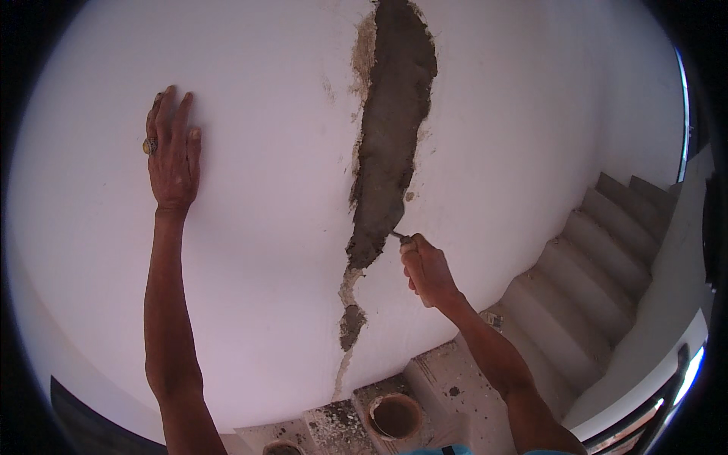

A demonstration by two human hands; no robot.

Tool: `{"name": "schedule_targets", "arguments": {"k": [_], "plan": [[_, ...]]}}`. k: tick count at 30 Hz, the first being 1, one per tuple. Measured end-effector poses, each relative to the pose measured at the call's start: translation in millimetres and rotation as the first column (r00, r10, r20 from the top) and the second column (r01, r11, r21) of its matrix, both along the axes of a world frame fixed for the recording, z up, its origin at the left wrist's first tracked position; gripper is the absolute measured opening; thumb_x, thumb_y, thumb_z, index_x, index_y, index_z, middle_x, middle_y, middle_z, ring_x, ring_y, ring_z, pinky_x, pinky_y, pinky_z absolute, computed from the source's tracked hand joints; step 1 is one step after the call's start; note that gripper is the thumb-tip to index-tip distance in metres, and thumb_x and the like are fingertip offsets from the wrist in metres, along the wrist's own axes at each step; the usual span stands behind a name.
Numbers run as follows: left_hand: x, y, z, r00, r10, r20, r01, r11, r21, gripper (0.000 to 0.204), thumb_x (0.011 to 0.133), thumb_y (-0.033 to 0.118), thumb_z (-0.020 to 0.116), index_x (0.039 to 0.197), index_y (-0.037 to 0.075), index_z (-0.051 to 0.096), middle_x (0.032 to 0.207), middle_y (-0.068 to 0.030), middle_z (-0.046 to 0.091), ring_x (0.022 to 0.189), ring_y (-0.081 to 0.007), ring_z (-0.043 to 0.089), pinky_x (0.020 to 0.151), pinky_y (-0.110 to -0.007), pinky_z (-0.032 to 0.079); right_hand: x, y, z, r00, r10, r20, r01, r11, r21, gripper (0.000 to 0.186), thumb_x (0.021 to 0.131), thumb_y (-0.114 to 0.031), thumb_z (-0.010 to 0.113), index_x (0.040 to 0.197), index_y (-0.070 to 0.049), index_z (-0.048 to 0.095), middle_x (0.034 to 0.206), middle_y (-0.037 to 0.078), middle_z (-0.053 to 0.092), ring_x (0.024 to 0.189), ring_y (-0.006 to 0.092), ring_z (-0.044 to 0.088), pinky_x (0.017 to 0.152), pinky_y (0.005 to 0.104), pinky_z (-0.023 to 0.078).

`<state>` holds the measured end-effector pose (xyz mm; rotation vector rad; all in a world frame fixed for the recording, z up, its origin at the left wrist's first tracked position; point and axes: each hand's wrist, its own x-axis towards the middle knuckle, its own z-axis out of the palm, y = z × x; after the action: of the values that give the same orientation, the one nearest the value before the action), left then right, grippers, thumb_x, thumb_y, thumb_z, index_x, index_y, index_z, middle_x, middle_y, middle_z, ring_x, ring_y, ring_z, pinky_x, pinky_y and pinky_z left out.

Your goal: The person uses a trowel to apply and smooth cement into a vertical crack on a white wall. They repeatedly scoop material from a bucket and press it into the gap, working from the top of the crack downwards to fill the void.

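Head camera, and straight to the long grey patch [390, 121], running down the white wall [265, 189], ragged along both sides and narrowing toward its lower end. Just right of that lower end comes the right hand [431, 274], fingers clenched around the handle of a small tool [397, 235]! Its thin metal end meets the patch's lower right edge; whether it presses in or only grazes, I cannot tell. Over to the left of the patch, well apart from it, the left hand [174, 163] lies against the wall, fingers straight and pointing up, gripping nothing, a ring [149, 145] on one of them. Directly below the patch, a narrow pale strip [349, 287] leads to a smaller grey spot [352, 326]. Farther below the patch sits a round bucket [371, 421], mouth upward, dark and pale specks spattered beside it, its contents too dim to name. And away to the right of the patch, a flight of steps [591, 280] climbs.
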<state>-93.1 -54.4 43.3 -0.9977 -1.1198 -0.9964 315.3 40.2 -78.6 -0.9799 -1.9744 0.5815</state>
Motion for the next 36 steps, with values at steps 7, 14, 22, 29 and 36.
{"name": "schedule_targets", "arguments": {"k": [7, 14, 22, 29, 36], "plan": [[2.9, 4.0, 0.9, 1.000, 0.028, -0.002, -0.028, 1.000, 0.005, 0.040, 0.105, 0.028, 0.041, 0.143, 0.018, 0.049, 0.153, -0.0063, 0.038, 0.144, -0.0291, 0.033, 0.115, -0.047, 0.037, -9.5, 24.5, 63.3, 0.986, -0.163, 0.043, 0.143, 0.945, 0.296, 0.025, 0.097, -0.023, 0.049, 0.092, 0.001, 0.048, 0.074, 0.021, 0.064, 0.068, 0.0412, 0.065, 0.059, 0.0488, 0.051], [6.1, 3.3, 1.6, 1.000, 0.015, 0.018, -0.015, 1.000, 0.005, 0.040, 0.105, 0.026, 0.042, 0.142, 0.017, 0.049, 0.153, -0.0064, 0.039, 0.144, -0.0289, 0.033, 0.114, -0.047, 0.038, -7.9, 39.9, -21.5, 0.997, -0.080, 0.022, 0.072, 0.961, 0.266, 0.027, 0.101, -0.028, 0.044, 0.087, -0.005, 0.046, 0.060, 0.002, 0.048, 0.045, 0.0123, 0.047, 0.041, 0.0315, 0.040], [0.5, 3.2, 0.6, 1.000, 0.019, -0.014, -0.019, 0.999, 0.026, 0.039, 0.106, 0.027, 0.040, 0.143, 0.017, 0.049, 0.153, -0.0058, 0.039, 0.145, -0.0281, 0.032, 0.114, -0.046, 0.038, 12.9, -2.0, -22.9, 1.000, 0.028, -0.011, -0.027, 0.997, 0.077, 0.022, 0.096, -0.025, 0.047, 0.090, -0.005, 0.046, 0.064, 0.002, 0.050, 0.046, 0.0118, 0.047, 0.041, 0.0294, 0.040], [-3.1, 8.1, 0.8, 0.999, -0.041, -0.011, 0.041, 0.999, -0.003, 0.045, 0.106, 0.038, 0.032, 0.147, 0.022, 0.043, 0.157, -0.0041, 0.033, 0.147, -0.0251, 0.027, 0.118, -0.049, 0.031, -23.2, 34.4, -17.6, 0.999, -0.029, -0.012, 0.031, 0.978, 0.205, 0.024, 0.096, -0.021, 0.052, 0.099, 0.002, 0.045, 0.071, 0.023, 0.063, 0.068, 0.0437, 0.065, 0.059, 0.0512, 0.049], [-3.7, 10.9, 0.5, 1.000, 0.021, -0.020, -0.020, 0.999, 0.025, 0.047, 0.106, 0.040, 0.030, 0.146, 0.020, 0.045, 0.156, -0.0046, 0.035, 0.146, -0.0259, 0.029, 0.117, -0.048, 0.032, 6.0, 25.7, -123.8, 0.972, -0.126, 0.199, 0.084, 0.976, 0.203, 0.025, 0.093, -0.021, 0.055, 0.101, -0.001, 0.045, 0.075, 0.024, 0.064, 0.071, 0.0451, 0.065, 0.061, 0.0533, 0.050]]}}
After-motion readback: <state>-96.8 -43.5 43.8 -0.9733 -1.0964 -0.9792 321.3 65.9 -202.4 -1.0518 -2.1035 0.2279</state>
